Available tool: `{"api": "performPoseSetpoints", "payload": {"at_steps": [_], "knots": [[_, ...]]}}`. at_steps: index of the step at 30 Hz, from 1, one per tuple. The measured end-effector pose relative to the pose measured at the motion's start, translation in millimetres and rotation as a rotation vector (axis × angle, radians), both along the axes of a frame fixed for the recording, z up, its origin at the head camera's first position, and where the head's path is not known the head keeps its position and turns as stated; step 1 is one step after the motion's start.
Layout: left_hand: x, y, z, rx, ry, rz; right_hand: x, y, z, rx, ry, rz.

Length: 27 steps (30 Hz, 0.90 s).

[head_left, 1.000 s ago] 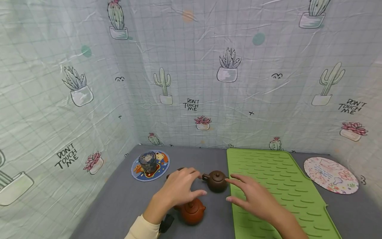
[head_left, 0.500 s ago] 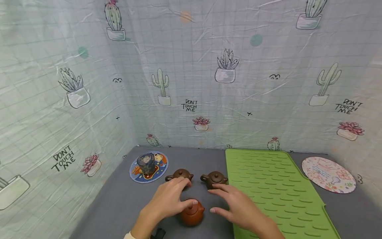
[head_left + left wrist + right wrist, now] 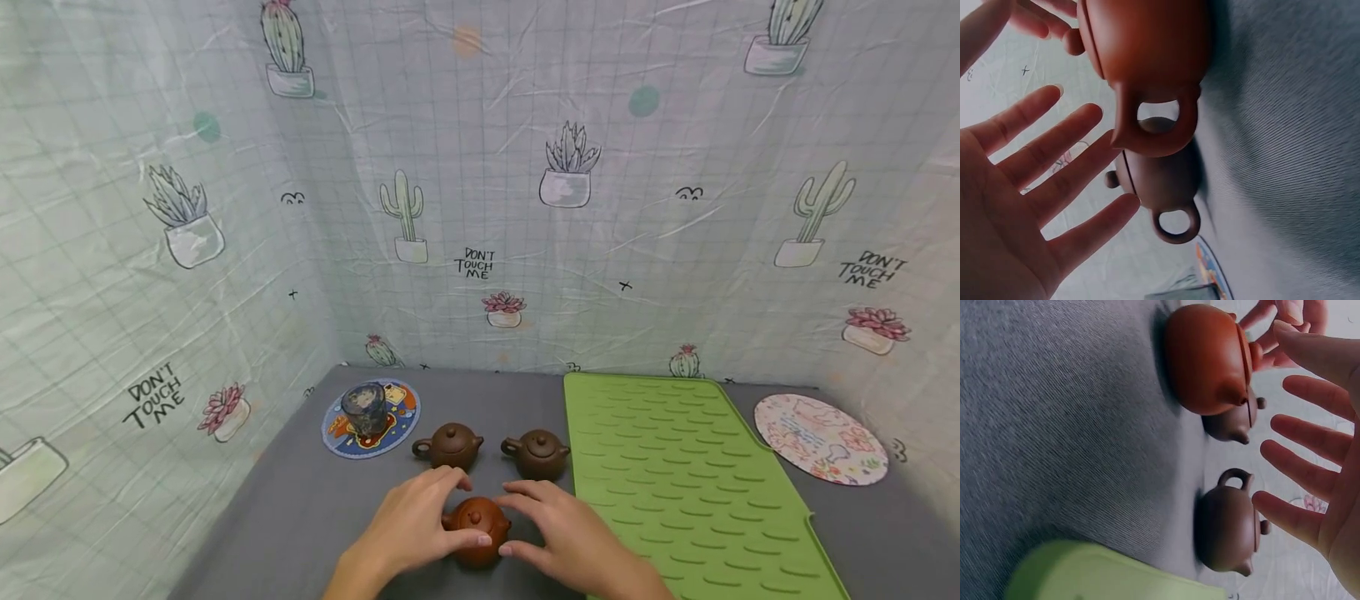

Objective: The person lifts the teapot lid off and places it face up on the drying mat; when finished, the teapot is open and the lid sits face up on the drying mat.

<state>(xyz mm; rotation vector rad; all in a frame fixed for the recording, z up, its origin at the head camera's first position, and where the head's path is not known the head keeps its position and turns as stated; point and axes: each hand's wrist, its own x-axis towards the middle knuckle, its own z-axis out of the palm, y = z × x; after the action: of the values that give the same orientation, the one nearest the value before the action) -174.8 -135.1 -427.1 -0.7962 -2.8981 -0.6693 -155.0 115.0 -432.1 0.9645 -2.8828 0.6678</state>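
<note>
Flanking the red teapot [image 3: 492, 525] on the bench [image 3: 300, 517], left hand [image 3: 416, 525] and right hand [image 3: 562, 533] are hovering, fingers spread; left wrist view is revealing the handle [image 3: 1155, 144], largely hidden in head view.

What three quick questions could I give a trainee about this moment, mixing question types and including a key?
1. Count: how many teapots stand on the gray cloth?
2. True or false: the glass stands on the green mat.
3. Short answer: in the head view, which teapot is between the left hand and the right hand?

Key:
1. Three, one reddish and two dark brown.
2. False; the glass stands on the round blue coaster.
3. The reddish teapot.
</note>
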Motion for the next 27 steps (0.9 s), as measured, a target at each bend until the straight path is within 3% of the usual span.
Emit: {"api": "performPoseSetpoints", "payload": {"at_steps": [7, 20, 27], "knots": [[5.4, -1.9, -9.6, 0.024, -0.039, 0.000, 3.0, -6.8, -8.0, -0.017, -0.033, 0.024], [12.0, -10.1, -20.8, 0.074, -0.178, 0.012, 7.3, -17.4, -20.3, -0.062, -0.042, 0.043], [12.9, -9.1, -26.1, 0.104, -0.145, 0.012, 6.9, -25.4, -29.3, -0.094, 0.057, 0.098]]}}
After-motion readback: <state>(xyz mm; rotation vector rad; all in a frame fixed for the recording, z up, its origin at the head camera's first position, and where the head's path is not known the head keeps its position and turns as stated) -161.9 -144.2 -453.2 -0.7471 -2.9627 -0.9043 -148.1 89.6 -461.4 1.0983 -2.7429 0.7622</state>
